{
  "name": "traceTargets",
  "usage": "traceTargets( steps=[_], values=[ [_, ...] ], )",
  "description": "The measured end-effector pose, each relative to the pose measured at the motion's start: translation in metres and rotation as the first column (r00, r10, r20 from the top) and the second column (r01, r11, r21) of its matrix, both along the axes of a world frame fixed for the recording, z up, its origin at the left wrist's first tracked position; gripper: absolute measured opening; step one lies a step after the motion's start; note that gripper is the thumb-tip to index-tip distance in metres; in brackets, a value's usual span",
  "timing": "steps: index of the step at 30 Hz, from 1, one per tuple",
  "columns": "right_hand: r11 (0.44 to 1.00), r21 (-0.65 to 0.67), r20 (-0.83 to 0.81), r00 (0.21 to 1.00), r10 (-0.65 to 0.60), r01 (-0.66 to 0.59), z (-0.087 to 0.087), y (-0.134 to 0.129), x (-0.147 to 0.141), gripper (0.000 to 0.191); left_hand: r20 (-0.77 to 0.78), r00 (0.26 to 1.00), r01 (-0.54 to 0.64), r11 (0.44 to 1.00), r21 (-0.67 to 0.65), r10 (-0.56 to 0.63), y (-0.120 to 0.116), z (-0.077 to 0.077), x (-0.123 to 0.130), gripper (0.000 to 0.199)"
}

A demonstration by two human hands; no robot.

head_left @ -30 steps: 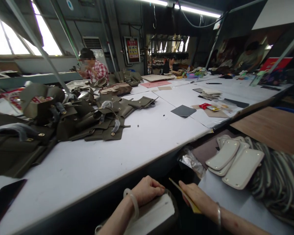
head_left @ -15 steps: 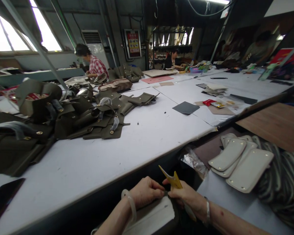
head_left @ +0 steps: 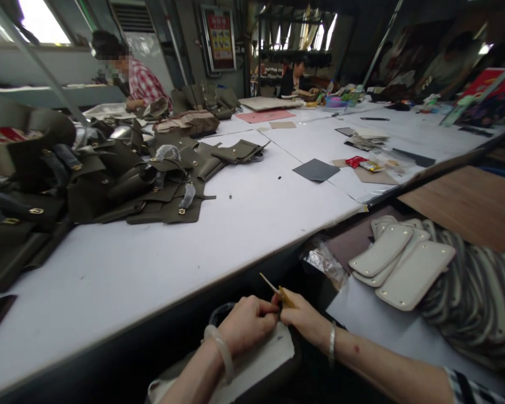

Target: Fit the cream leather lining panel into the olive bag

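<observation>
My left hand [head_left: 249, 324] is closed, fingertips pinching the edge of a dark olive bag piece with a pale panel [head_left: 264, 363], held low in front of me below the table edge. Close against those fingertips, my right hand [head_left: 303, 317] is wrapped round a yellow pointed tool that looks like thread snips [head_left: 287, 298]. A thin tip of it sticks out up and to the left. What exactly the fingertips grip at the edge is too small to make out. A dark, clear-wrapped handle [head_left: 221, 313] shows behind my left hand.
Olive bags [head_left: 168, 193] are heaped on the white table [head_left: 151, 264] at left. Pale riveted panels [head_left: 416, 275] are stacked at right beside a plastic bag [head_left: 326, 264]. A grey sheet [head_left: 315, 170] lies mid-table. A person in a checked shirt [head_left: 145, 84] works across the table.
The view has shifted, so the table things sit higher and a little left. The yellow tool has turned in my right hand, showing edge-on. Both hands stay close together at the bag piece.
</observation>
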State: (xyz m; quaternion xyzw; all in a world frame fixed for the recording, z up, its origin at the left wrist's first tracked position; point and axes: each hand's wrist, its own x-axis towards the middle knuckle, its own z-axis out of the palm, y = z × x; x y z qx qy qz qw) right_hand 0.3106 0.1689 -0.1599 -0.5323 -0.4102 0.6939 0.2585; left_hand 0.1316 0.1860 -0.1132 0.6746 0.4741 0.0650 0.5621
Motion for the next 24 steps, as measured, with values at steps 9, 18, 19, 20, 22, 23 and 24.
traceTargets(
  steps=[9, 18, 19, 20, 22, 23, 24],
  values=[
    [0.992, -0.043, -0.098, 0.989, 0.112, -0.117, 0.001, -0.009, 0.003, 0.031, -0.065, 0.998, -0.017, 0.995, 0.098, 0.023, -0.006, -0.005, -0.007, 0.035],
    [0.830, 0.297, 0.346, 0.864, 0.366, -0.471, -0.020, 0.033, 0.046, 0.070, 0.071, 0.912, -0.410, 0.897, 0.168, 0.404, -0.039, 0.024, -0.074, 0.052],
    [0.780, 0.347, 0.380, 0.839, 0.390, -0.520, -0.016, 0.038, 0.048, 0.073, 0.134, 0.855, -0.518, 0.837, 0.178, 0.501, -0.052, 0.026, -0.093, 0.052],
    [0.731, 0.382, 0.425, 0.810, 0.405, -0.566, -0.009, 0.042, 0.047, 0.072, 0.190, 0.777, -0.628, 0.760, 0.170, 0.600, -0.066, 0.025, -0.112, 0.052],
    [0.617, 0.407, 0.603, 0.706, 0.373, -0.674, 0.007, 0.045, 0.033, 0.055, 0.240, 0.602, -0.793, 0.606, 0.066, 0.762, -0.095, 0.016, -0.145, 0.060],
    [0.562, 0.409, 0.700, 0.642, 0.312, -0.719, 0.016, 0.046, 0.021, 0.046, 0.236, 0.519, -0.843, 0.538, -0.017, 0.821, -0.109, 0.007, -0.156, 0.068],
    [0.505, 0.408, 0.774, 0.581, 0.249, -0.761, 0.023, 0.045, 0.004, 0.041, 0.223, 0.449, -0.870, 0.480, -0.109, 0.865, -0.121, -0.003, -0.164, 0.075]
  ],
)
